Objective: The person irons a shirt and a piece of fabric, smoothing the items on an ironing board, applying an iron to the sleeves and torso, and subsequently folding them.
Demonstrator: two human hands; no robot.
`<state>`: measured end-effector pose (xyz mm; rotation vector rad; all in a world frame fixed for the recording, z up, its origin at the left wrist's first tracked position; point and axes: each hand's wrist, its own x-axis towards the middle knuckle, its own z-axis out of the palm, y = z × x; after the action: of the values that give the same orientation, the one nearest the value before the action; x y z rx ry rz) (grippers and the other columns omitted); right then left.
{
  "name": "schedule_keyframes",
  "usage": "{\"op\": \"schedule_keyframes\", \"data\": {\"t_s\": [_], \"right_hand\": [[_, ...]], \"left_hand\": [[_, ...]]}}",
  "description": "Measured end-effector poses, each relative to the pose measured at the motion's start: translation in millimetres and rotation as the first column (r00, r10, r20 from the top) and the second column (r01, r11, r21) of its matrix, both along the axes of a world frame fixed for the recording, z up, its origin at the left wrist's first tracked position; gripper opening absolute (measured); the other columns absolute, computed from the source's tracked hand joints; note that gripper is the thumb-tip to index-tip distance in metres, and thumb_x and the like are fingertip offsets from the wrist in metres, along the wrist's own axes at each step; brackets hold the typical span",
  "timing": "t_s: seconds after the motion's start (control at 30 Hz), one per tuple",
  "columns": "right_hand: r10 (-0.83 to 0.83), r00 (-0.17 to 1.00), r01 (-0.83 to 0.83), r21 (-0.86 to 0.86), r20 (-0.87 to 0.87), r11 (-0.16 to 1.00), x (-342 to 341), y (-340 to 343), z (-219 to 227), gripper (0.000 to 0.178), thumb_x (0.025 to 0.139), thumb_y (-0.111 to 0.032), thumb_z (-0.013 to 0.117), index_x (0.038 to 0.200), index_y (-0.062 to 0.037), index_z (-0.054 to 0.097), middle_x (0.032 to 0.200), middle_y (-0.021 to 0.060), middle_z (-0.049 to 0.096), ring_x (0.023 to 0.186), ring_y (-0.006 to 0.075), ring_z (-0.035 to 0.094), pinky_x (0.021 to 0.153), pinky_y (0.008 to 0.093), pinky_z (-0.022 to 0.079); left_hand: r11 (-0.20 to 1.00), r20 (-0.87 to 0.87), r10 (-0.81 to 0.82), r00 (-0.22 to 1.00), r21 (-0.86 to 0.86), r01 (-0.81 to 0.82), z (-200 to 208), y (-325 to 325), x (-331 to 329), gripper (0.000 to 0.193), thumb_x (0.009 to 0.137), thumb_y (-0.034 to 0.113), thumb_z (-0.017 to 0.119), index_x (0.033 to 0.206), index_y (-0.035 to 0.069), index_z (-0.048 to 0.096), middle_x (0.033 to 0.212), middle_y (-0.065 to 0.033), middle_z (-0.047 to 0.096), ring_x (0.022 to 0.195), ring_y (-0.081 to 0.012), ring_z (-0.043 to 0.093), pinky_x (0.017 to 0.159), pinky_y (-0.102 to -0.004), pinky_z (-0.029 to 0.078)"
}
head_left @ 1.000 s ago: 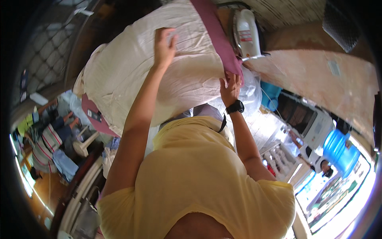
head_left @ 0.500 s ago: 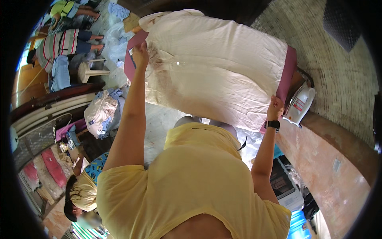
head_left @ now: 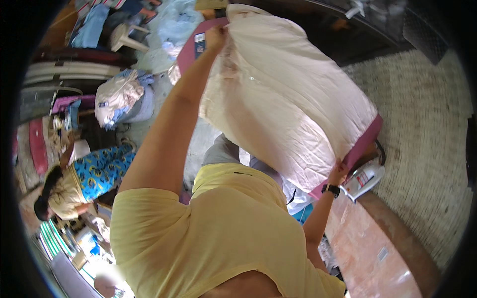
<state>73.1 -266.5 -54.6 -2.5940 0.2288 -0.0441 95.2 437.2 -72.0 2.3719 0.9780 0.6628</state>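
A cream cotton garment (head_left: 283, 94) lies spread and lightly wrinkled over an ironing board (head_left: 370, 131) with a dusty-pink cover. A small pale spot like a button shows on it, but its exact kind is unclear. At the far left end my left hand (head_left: 215, 39) is closed on the garment's edge, its fingertips partly hidden. A dark tag (head_left: 199, 44) with a white patch lies beside that hand. My right hand (head_left: 338, 171), with a black watch on the wrist, pinches the near right edge. Just right of it rests a white iron (head_left: 364, 181).
A bundle of cream and blue clothes (head_left: 121, 99) stands on the left, near a pale plastic stool (head_left: 129, 37) and clear plastic bags (head_left: 179, 22). A person in patterned blue bottoms (head_left: 104, 171) is at the lower left. A stone-coloured ledge (head_left: 375, 243) runs along the right.
My view has turned, so the board appears more slanted. Both hands keep hold of the garment, and the cloth by my left hand looks lifted and drawn into folds.
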Motion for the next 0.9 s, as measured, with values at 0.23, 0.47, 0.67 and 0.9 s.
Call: {"op": "schedule_keyframes", "data": {"t_s": [0.23,0.47,0.67,0.9], "right_hand": [[0.206,0.960,-0.064,-0.566,0.191,0.822,-4.6,98.7,39.8,0.060,0.089,-0.054,0.058,0.122,-0.0053,0.049,0.113,0.0184,0.049,0.103,0.0382,0.047,0.087,0.0530,0.039],[0.522,0.805,-0.499,-0.154,0.282,0.853,16.8,301.2,54.6,0.052,0.087,-0.027,0.070,0.128,-0.0035,0.048,0.120,0.0209,0.049,0.116,0.0380,0.043,0.099,0.0506,0.034],[0.640,0.543,-0.746,-0.038,0.544,0.665,40.2,495.5,134.4,0.040,0.086,-0.015,0.069,0.119,-0.0001,0.053,0.115,0.0193,0.052,0.111,0.0377,0.047,0.096,0.0497,0.036],[0.723,0.433,-0.844,-0.039,0.538,0.535,89.1,572.0,151.5,0.025,0.082,-0.005,0.064,0.105,0.0010,0.058,0.105,0.0182,0.058,0.101,0.0354,0.055,0.088,0.0451,0.045]], "left_hand": [[0.983,0.211,0.116,0.971,0.118,-0.143,36.9,-40.2,-80.9,0.031,0.084,0.027,0.068,0.110,0.009,0.062,0.107,-0.0166,0.053,0.105,-0.0371,0.050,0.088,-0.0475,0.042],[0.982,0.170,-0.135,0.976,0.154,0.109,36.4,3.6,-82.4,0.037,0.083,0.035,0.070,0.107,0.007,0.064,0.106,-0.0162,0.056,0.106,-0.0367,0.050,0.092,-0.0479,0.040],[0.950,0.324,-0.118,0.939,-0.237,0.201,36.7,1.4,26.6,0.032,0.086,0.026,0.067,0.108,0.002,0.061,0.105,-0.0195,0.063,0.097,-0.0388,0.060,0.081,-0.0458,0.049],[0.597,0.741,-0.322,0.589,-0.324,0.734,50.1,-117.8,22.9,0.028,0.097,0.020,0.053,0.121,0.004,0.051,0.108,-0.0157,0.059,0.103,-0.0311,0.059,0.086,-0.0402,0.047]]}}
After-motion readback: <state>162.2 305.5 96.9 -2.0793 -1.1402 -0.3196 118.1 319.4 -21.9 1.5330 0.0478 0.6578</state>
